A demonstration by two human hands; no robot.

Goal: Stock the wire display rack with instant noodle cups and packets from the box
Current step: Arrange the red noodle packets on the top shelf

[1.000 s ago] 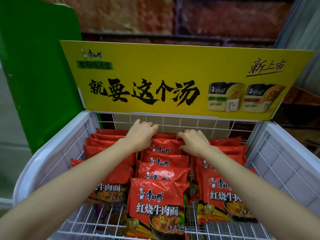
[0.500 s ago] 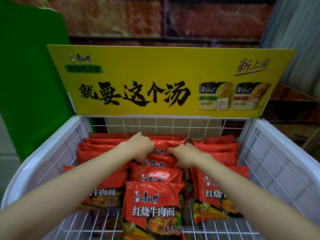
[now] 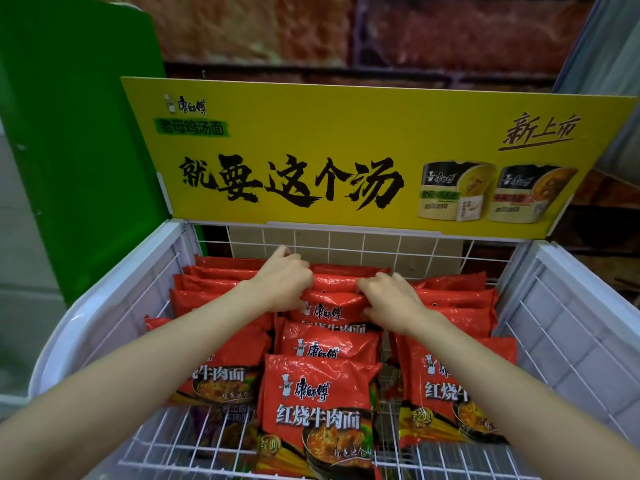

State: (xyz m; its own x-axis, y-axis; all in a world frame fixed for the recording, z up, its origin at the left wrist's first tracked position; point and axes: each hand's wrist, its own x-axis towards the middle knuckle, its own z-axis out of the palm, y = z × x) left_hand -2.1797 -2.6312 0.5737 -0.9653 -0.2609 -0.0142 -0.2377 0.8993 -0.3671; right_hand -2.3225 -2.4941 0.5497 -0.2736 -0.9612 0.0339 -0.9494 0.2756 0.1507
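The top edge of a packet (image 3: 332,299) in the rack's (image 3: 568,327) middle row is being pinched by the left hand (image 3: 282,282) and right hand (image 3: 391,299). Packets are judged light, soft, crinkly and slippery; the sealed edges are being recommended for holding.

Packets (image 3: 322,393) fill the wire rack (image 3: 571,344) in three rows — bare floor only near; far, the yellow sign (image 3: 346,150) blocks reach above.

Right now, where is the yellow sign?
In the head view the yellow sign stands upright along the wire rack's back edge, above the red noodle packets, beside the green panel.
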